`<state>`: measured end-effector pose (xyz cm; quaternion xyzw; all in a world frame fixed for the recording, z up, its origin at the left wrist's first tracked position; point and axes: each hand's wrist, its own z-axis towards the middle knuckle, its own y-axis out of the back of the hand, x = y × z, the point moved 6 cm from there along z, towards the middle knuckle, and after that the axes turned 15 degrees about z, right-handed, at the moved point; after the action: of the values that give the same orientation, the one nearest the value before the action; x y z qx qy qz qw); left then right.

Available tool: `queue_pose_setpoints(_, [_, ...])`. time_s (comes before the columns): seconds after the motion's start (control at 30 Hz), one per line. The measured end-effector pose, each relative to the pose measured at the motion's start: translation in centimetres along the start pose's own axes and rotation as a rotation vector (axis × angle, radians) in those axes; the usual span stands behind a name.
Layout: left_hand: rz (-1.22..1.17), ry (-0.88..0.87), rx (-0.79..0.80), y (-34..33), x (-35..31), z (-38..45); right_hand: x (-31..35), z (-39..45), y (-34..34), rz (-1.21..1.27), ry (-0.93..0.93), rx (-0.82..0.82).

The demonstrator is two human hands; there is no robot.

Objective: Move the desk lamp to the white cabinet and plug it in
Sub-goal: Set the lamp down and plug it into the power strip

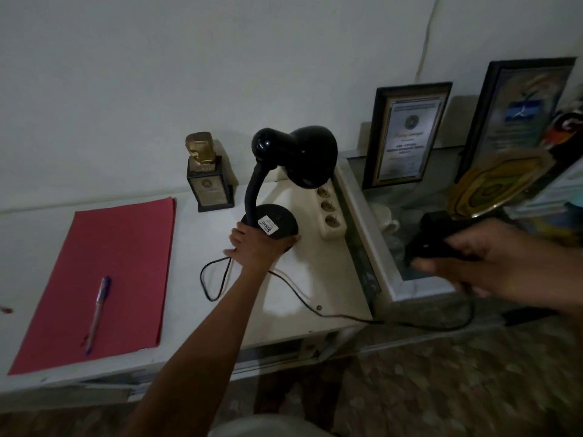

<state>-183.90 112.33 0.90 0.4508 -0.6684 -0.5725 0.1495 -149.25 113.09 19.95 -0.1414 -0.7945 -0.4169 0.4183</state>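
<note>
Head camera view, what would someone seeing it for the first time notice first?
Most likely the black desk lamp standing mid-frame on the white cabinet, with the left hand gripping its round base. Next, the blurred right hand at the right edge holding a black plug, near the white power strip. On the left lies a red folder with a pen.

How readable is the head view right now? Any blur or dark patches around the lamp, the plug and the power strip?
Head view: dim overall, with wide-angle bending at the edges. The right hand and the black plug it grips are motion-blurred. The left hand on the desk lamp base is sharp, with a bright patch on the white cabinet just in front of it. The power strip sockets are readable. The floor is dark and smeared.
</note>
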Motion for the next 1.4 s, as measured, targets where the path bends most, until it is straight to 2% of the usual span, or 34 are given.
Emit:
queue_pose_setpoints(0.07, [0.03, -0.026, -0.073, 0.1, -0.3, 0.4, 1.2, 1.8, -1.5, -0.028, 0.013, 0.03])
queue_pose_setpoints(0.23, [0.158, -0.205, 0.008, 1.7, -0.8, 4.1, 1.9, 7.0, -3.1, -0.103, 0.011, -0.004])
queue_pose_setpoints(0.33, [0.209, -0.368, 0.097, 3.0, -1.2, 6.9, 1.9, 9.9, -3.1, -0.174, -0.006, -0.013])
queue_pose_setpoints(0.43, [0.261, -0.536, 0.267, 3.9, -2.0, 8.6, 1.8, 11.9, -2.2, -0.238, -0.019, -0.057])
queue_pose_setpoints(0.53, [0.256, -0.606, 0.35, 4.5, -2.5, 8.9, 1.9, 13.7, -1.6, -0.242, -0.021, -0.111])
queue_pose_setpoints(0.63, [0.298, -0.575, 0.184, 4.0, -2.3, 8.1, 2.6, 15.2, -1.6, -0.301, 0.021, -0.14])
queue_pose_setpoints(0.73, [0.231, -0.396, 0.03, 2.6, -1.3, 6.1, 3.5, 16.8, -2.0, -0.483, 0.125, -0.16])
queue_pose_setpoints(0.83, [0.12, -0.261, -0.033, 1.2, -1.4, 4.5, 4.4, 18.5, -2.3, -0.62, 0.242, -0.188])
queue_pose_setpoints(0.93, [0.067, -0.266, -0.078, 1.1, -1.7, 4.8, 4.3, 19.6, -2.9, -0.667, 0.276, -0.157])
queue_pose_setpoints(1.07, [0.109, -0.389, -0.026, 1.8, -2.0, 6.4, 3.4, 20.9, -4.3, -0.798, 0.266, -0.021])
queue_pose_setpoints(1.27, [0.217, -0.563, 0.219, 2.0, -2.2, 7.6, 2.6, 21.7, -6.7, -0.991, 0.212, 0.098])
queue_pose_setpoints(1.4, [0.169, -0.558, 0.147, 1.7, -1.7, 7.1, 2.6, 22.0, -7.1, -1.108, 0.226, 0.122])
